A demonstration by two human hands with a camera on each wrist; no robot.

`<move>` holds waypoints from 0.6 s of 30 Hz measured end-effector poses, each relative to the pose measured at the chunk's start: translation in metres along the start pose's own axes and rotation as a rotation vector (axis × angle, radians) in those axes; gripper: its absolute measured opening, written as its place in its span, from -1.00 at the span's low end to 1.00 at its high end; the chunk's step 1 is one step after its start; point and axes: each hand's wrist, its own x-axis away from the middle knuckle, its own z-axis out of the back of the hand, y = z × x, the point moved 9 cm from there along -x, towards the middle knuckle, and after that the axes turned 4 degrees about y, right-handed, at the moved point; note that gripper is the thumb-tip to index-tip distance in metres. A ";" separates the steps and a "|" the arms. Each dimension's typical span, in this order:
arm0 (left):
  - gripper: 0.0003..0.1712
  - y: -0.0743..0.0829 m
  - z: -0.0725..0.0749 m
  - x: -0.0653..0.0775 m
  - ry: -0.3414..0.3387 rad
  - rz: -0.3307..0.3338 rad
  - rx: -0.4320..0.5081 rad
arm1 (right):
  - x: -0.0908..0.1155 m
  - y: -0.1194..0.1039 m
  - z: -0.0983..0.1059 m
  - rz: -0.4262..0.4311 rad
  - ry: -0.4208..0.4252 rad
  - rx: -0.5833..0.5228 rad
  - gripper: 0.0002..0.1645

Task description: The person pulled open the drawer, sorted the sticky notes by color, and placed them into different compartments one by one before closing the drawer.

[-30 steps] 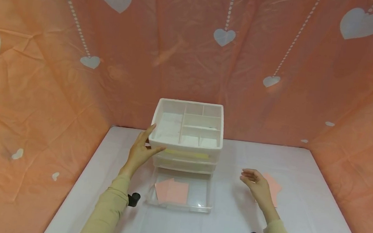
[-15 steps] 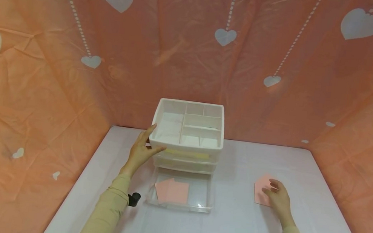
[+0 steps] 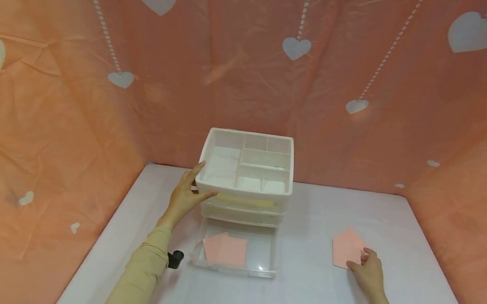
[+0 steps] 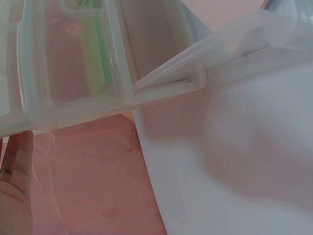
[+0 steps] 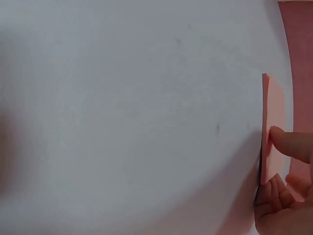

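My left hand (image 3: 182,199) holds the front left corner of a white plastic drawer organizer (image 3: 243,191), its thumb along the front and its fingers at the side. In the left wrist view, the fingers (image 4: 18,161) touch the translucent casing (image 4: 73,110). The bottom drawer (image 3: 262,248) is pulled out, with overlapping pink sticky notes (image 3: 232,251) lying at its left. To the right, my right hand (image 3: 369,275) pinches the edge of a pink sticky note pad (image 3: 344,249) on the table. In the right wrist view, the thumb (image 5: 293,146) lies on top of the pad (image 5: 275,105).
Divided compartments (image 3: 265,159) form the organizer's top tray. Something yellow (image 3: 244,201) shows through an upper drawer. Pink cloth (image 3: 251,73) with white hearts hangs behind and at both sides of the white table (image 3: 299,301).
My right hand has moved right and down to the pink pad and now pinches its edge. The left hand stays on the organizer's corner.
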 end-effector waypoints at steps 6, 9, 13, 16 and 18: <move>0.01 0.000 0.000 -0.001 -0.006 -0.004 0.014 | 0.003 0.003 0.001 -0.029 0.009 -0.003 -0.19; 0.01 0.001 0.000 -0.001 -0.003 -0.005 0.016 | 0.005 0.003 0.004 -0.017 0.050 0.004 -0.27; 0.01 0.002 0.000 -0.001 -0.003 -0.003 0.011 | 0.009 0.004 0.010 -0.010 0.118 0.031 -0.39; 0.01 0.001 0.000 -0.001 -0.005 0.000 0.005 | 0.013 0.005 0.015 -0.010 0.151 0.035 -0.46; 0.01 0.002 0.001 -0.001 -0.006 0.002 0.003 | 0.015 0.005 0.019 -0.006 0.174 0.033 -0.48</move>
